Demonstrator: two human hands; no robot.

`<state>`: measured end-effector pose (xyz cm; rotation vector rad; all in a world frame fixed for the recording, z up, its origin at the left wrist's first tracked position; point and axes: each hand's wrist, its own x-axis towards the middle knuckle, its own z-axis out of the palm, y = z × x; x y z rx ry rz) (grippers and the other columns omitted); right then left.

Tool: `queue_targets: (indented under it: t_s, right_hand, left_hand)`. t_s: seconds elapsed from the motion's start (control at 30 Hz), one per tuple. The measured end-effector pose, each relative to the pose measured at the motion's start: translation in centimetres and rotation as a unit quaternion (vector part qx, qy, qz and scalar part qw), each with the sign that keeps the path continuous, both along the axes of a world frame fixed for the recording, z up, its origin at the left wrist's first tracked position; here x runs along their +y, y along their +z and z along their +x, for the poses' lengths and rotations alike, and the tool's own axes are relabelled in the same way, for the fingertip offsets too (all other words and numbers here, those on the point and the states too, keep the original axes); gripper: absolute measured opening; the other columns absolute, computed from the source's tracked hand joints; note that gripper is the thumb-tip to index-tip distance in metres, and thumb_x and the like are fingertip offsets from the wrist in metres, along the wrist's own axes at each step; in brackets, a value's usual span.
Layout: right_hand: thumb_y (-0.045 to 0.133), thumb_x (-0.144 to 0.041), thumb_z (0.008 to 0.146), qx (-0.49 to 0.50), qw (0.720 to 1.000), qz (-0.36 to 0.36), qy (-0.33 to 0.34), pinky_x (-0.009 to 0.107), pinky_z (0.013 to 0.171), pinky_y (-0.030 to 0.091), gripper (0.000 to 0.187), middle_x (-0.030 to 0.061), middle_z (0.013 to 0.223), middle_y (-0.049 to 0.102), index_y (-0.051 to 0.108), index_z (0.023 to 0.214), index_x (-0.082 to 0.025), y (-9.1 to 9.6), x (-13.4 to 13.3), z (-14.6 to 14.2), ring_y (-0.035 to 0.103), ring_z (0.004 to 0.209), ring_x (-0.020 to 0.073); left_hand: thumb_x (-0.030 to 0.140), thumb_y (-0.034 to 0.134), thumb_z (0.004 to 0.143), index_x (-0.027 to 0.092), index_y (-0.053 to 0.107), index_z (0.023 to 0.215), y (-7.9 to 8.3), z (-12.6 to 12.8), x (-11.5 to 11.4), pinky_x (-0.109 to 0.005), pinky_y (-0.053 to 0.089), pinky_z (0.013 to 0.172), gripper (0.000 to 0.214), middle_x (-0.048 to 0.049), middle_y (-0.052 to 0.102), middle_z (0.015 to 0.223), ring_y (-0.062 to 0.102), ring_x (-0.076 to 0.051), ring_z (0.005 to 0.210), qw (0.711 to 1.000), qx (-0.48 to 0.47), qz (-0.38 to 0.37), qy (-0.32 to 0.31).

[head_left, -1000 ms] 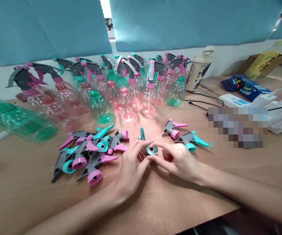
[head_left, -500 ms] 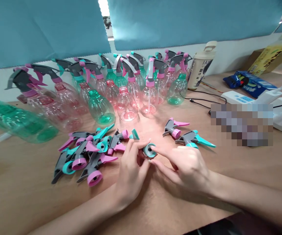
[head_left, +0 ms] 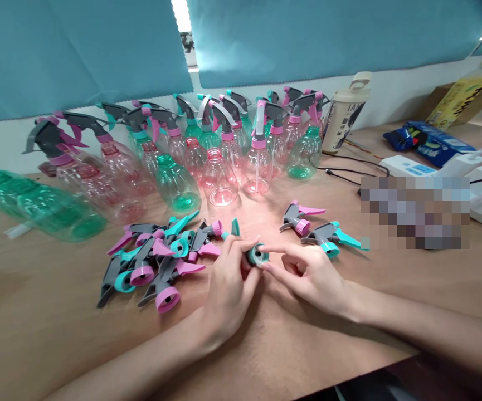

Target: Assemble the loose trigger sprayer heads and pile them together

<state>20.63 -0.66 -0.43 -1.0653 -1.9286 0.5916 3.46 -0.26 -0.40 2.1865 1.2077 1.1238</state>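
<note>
My left hand (head_left: pixel 234 273) is closed around a grey and teal trigger spray head (head_left: pixel 258 254), whose round teal collar faces me. The head's teal nozzle end sticks out above my left fingers. From the right, my right hand (head_left: pixel 313 275) pinches the collar's rim between index finger and thumb. Left of my hands lies a pile of loose spray heads (head_left: pixel 161 262) with pink or teal collars. To the right lie a pink spray head (head_left: pixel 299 218) and a teal one (head_left: pixel 328 239).
Behind stand several pink and green bottles, some open like the green bottle (head_left: pixel 178 184), others with spray heads fitted. Nested green bottles (head_left: pixel 57 209) lie at left. A cream drink bottle (head_left: pixel 346 114), a blue packet (head_left: pixel 431 143), a black cable (head_left: pixel 343 174) and white chargers (head_left: pixel 462 167) are at right.
My right index fingertip has moved from over the collar's opening to its rim. The right hand has turned slightly; the left keeps its hold. The view has shifted a little.
</note>
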Motion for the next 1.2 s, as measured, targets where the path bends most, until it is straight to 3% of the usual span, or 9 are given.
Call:
queue_targets:
  t_s: [0.23, 0.77, 1.03, 1.2]
  right_hand:
    - [0.059, -0.029, 0.088, 0.04, 0.996, -0.07, 0.024, 0.02, 0.042, 0.03, 0.018, -0.0087, 0.051, 0.042, 0.064, 0.097, -0.014, -0.5, 0.8, 0.3, 0.037, 0.043, 0.0067]
    - [0.063, -0.025, 0.086, 0.06, 0.989, -0.107, 0.086, 0.019, 0.042, 0.027, 0.02, -0.0122, 0.052, 0.035, 0.053, 0.102, -0.017, -0.6, 0.7, 0.4, 0.036, 0.042, 0.0064]
    - [0.063, -0.025, 0.086, 0.006, 0.993, -0.076, 0.085, 0.02, 0.043, 0.028, 0.025, -0.0131, 0.051, 0.036, 0.048, 0.105, -0.017, -0.8, 0.7, 0.4, 0.036, 0.041, 0.007]
    - [0.063, -0.027, 0.086, -0.024, 0.996, -0.042, 0.081, 0.02, 0.044, 0.028, 0.033, -0.0116, 0.053, 0.043, 0.046, 0.112, -0.017, -1.0, 1.0, 0.6, 0.038, 0.042, 0.0073]
  left_hand:
    - [0.006, 0.055, 0.084, 0.019, 0.054, 0.105, 0.1, 0.0, 0.3, -0.026, 0.042, 0.065, 0.025, -0.0002, 0.049, 0.086, 0.05, -0.014, 0.072, 0.997, -0.011, -0.08, -0.021]
    - [0.008, 0.056, 0.08, 0.017, 0.057, 0.099, 0.7, 0.0, 0.6, -0.027, 0.042, 0.067, 0.022, -0.0016, 0.055, 0.09, 0.051, -0.016, 0.075, 0.984, -0.046, -0.168, -0.046]
    - [0.006, 0.053, 0.079, 0.018, 0.057, 0.097, 0.9, 0.1, 0.7, -0.027, 0.041, 0.066, 0.022, -0.0019, 0.056, 0.09, 0.051, -0.016, 0.075, 0.981, -0.05, -0.177, -0.059]
    - [0.014, 0.054, 0.086, 0.018, 0.055, 0.102, 0.8, -0.3, 1.0, -0.027, 0.04, 0.066, 0.017, -0.0025, 0.057, 0.094, 0.051, -0.016, 0.076, 0.978, -0.053, -0.167, -0.11]
